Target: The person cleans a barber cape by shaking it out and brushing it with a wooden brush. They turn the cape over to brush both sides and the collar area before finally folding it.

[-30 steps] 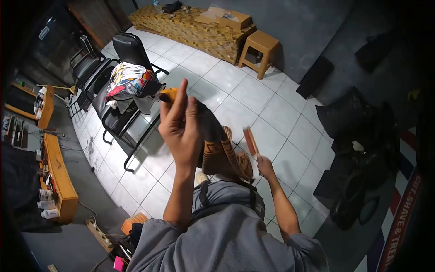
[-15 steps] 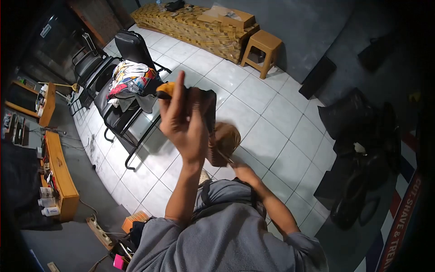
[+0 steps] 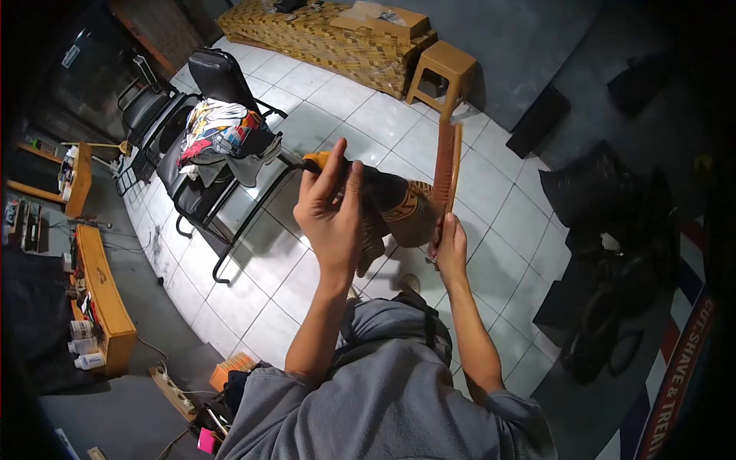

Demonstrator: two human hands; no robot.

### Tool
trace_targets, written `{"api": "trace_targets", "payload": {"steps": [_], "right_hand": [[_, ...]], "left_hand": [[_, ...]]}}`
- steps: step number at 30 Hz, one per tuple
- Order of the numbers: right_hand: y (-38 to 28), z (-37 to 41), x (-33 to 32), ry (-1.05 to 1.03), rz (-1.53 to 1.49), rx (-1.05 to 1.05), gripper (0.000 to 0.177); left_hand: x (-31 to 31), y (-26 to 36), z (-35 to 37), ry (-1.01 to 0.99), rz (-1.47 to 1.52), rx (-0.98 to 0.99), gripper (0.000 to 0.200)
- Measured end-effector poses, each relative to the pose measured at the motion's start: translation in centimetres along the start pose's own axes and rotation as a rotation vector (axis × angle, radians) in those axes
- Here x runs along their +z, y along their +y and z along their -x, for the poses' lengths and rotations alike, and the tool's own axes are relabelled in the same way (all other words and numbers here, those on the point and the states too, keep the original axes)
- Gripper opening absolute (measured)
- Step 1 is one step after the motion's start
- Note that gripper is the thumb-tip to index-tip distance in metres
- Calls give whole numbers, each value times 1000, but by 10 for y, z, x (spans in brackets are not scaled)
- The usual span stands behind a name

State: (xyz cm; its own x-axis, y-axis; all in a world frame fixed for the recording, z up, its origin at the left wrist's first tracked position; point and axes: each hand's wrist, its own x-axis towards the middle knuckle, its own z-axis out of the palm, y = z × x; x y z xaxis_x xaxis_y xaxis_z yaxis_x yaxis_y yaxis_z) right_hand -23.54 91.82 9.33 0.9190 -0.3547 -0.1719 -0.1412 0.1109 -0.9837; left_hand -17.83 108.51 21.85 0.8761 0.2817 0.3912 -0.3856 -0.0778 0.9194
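Note:
My left hand (image 3: 333,218) is raised in the middle, its index finger and another finger pointing up, closed round a dark object with an orange end (image 3: 313,162). The object reaches out to the right behind my fingers and shows yellow markings on its wider part; its kind is not clear. A ridged brown shape (image 3: 371,244) hangs below it, partly behind my hand. My right hand (image 3: 452,249) grips the lower end of a brown comb (image 3: 445,169), held upright with its teeth to the left. A small shiny metal bit shows beside my right fingers.
A black chair (image 3: 222,77) with a colourful printed cloth (image 3: 218,134) stands at the left. A tan stool (image 3: 445,73) and a patterned covered bench (image 3: 322,42) line the back wall. Bottles stand on a wooden wall shelf (image 3: 103,299). Dark furniture (image 3: 590,230) fills the right.
The comb is now raised upright in my right hand, which has moved up and to the right. My left hand has shifted right and slightly down with the orange-ended object.

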Motion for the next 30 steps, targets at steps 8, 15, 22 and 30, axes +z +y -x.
{"api": "trace_targets", "payload": {"steps": [8, 15, 22, 30], "right_hand": [[47, 25, 40, -395, 390, -132, 27], [266, 11, -117, -855, 1459, 141, 28], [178, -11, -72, -40, 789, -14, 42], [-5, 60, 61, -353, -268, -18, 39]], "left_hand": [[16, 17, 1, 34, 25, 103, 35], [-10, 36, -25, 224, 359, 11, 35], [-6, 7, -10, 34, 160, -115, 36], [21, 19, 12, -57, 213, -142, 36]]}}
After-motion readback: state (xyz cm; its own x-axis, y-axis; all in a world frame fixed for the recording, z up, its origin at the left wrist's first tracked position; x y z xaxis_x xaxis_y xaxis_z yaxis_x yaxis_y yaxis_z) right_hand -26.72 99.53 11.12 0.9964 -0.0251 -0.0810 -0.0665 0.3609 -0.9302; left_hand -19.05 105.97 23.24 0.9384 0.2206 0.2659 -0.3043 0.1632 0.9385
